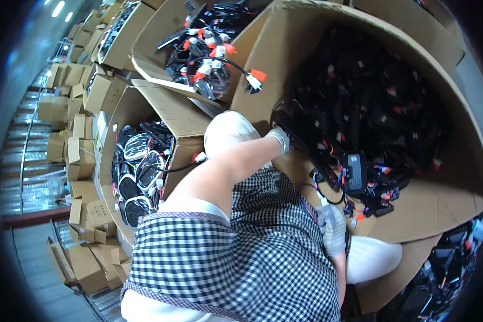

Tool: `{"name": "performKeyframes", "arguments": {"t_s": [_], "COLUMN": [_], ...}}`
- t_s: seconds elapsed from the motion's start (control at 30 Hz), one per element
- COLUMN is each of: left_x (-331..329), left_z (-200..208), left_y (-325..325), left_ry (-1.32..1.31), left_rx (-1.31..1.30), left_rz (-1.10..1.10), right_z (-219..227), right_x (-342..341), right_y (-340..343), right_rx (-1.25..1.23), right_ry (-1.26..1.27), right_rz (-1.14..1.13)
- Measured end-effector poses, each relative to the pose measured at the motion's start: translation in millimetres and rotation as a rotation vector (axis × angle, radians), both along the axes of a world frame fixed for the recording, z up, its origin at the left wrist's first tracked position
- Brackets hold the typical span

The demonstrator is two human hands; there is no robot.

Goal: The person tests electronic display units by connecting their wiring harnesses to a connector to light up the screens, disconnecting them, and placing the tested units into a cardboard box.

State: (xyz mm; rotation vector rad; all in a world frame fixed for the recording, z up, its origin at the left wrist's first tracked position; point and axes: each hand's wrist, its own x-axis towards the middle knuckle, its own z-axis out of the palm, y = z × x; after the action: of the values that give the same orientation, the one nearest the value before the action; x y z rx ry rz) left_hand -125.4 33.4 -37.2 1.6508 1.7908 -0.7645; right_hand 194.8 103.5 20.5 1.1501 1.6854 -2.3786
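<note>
My left hand (278,138), in a white glove with a striped cuff, reaches across to the near-left wall of a large carton (265,64). Right against it lies the upper end of a long, slim black part (311,147), which slants down over the carton's inside. The fingers of that hand are hidden. Lower down, my right hand (334,228), also gloved, is closed at the carton's near edge. A thin dark cable (319,189) with a pale end runs into its fingers. Beside it a black box-shaped unit (355,172) with a label rests among wires and small connectors.
Many black parts (370,102) fill the large carton. A smaller carton (190,142) at left holds black-rimmed pieces and wires. Behind it, another pile of parts (204,53) carries red and white connectors. More open cartons (88,265) line the far left; black parts (445,268) lie lower right.
</note>
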Motion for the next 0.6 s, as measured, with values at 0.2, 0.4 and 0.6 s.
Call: {"name": "performKeyframes", "arguments": {"t_s": [0.2,0.4,0.6], "left_x": [-16.3,79.8,127.7], "left_z": [-68.5,51.7,83.2], "left_y": [-32.0,-17.9,-37.0], "left_ry": [-0.102,-1.034,-1.180], "left_rx": [0.058,0.358,0.389], "left_rz": [-0.305,0.571,0.818], "right_z": [5.3,17.6,31.0], "right_x": [3.4,-13.5,-20.6], "right_y": [5.9,7.2,19.6], "right_rx": [-0.085,0.043,0.453], "right_ry": [-0.073,0.063,0.100], "right_rz": [-0.132,-0.160,0.323]}}
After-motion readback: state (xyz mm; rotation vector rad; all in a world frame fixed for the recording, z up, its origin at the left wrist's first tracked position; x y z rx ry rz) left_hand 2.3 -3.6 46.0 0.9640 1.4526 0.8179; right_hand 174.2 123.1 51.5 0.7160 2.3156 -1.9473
